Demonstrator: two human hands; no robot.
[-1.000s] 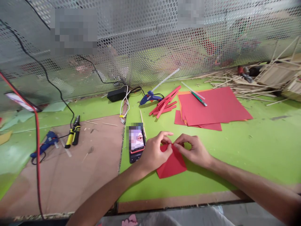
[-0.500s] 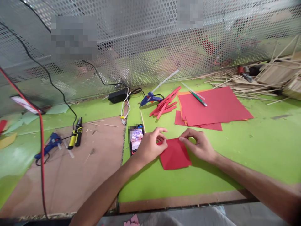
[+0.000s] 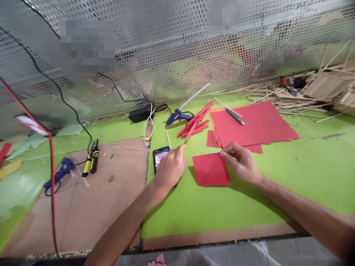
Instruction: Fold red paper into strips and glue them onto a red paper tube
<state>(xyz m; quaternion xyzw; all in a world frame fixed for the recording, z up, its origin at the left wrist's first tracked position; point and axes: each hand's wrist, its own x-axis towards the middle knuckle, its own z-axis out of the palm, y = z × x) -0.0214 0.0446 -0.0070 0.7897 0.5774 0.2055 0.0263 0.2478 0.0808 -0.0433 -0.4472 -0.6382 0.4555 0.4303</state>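
Note:
A small red paper square (image 3: 211,170) is held at its upper right corner between the thumb and fingers of my right hand (image 3: 240,160). My left hand (image 3: 172,162) is over the lower part of a phone (image 3: 159,154) with a lit screen; its fingers are bent, one reaching forward, and whether they hold anything is hidden. Behind the square lie folded red paper strips (image 3: 195,122) and a stack of larger red sheets (image 3: 252,123), with a green craft knife (image 3: 233,115) on top.
A blue glue gun (image 3: 177,116) and a black adapter (image 3: 139,113) stand near the perforated metal screen (image 3: 155,55). Wooden sticks (image 3: 266,94) pile up at the back right. On the brown board (image 3: 116,199) lie yellow-black pliers (image 3: 91,159) and another blue glue gun (image 3: 62,170).
My left hand has let go of the red square and moved left over the phone. The square, still in my right hand, has shifted slightly up and right.

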